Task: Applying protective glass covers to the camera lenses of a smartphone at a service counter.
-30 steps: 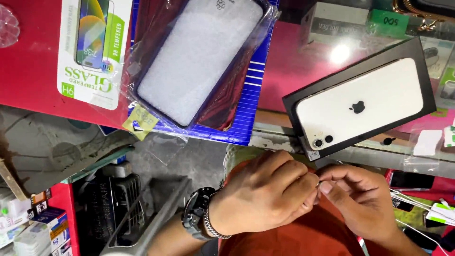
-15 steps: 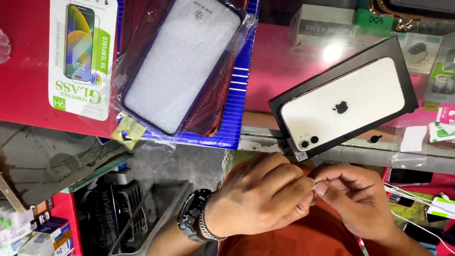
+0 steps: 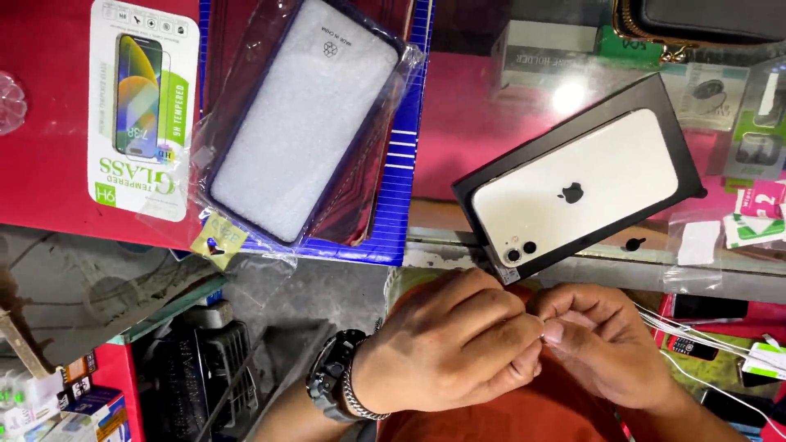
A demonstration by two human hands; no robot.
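Hands (image 3: 536, 344) pinch together — item between hidden.

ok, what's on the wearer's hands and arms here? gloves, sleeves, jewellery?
Both hands are bare, no gloves. The left hand has a dark round-faced wristwatch on the wrist, with a silver chain bracelet right beside it on the hand side. No sleeve shows on that forearm. The right hand shows no ring, watch or band; its wrist runs out of the frame.

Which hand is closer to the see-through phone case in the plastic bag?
The left hand. It sits below the phone case, a little to its right. The right hand is farther right, under the white phone.
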